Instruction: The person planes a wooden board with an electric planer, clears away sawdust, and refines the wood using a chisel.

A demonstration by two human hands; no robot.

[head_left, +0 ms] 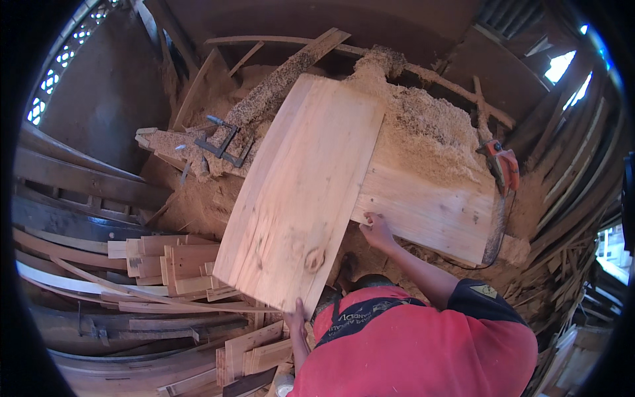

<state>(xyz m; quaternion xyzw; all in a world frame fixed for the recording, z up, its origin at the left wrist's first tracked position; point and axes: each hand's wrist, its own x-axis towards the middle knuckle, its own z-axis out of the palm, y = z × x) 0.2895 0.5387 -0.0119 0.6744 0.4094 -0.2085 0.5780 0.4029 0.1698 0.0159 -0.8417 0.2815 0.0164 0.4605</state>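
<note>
A large pale wooden panel [304,178] lies slanted across the middle, its near end reaching toward my body. My left hand [297,317] grips its near edge, thumb on top and the other fingers hidden beneath. To the right, a second wooden panel [430,212] sits partly under wood shavings. My right hand [377,231] is closed at this panel's near left corner, close to the large panel's right edge. Its fingers are bent over the corner.
Wood shavings [430,126] are heaped at the back right. An orange power tool, seemingly a hand planer [501,165], rests at the right end. A metal clamp [228,142] lies left of the panel. Stacked wood offcuts [188,264] and long boards [86,178] line the left.
</note>
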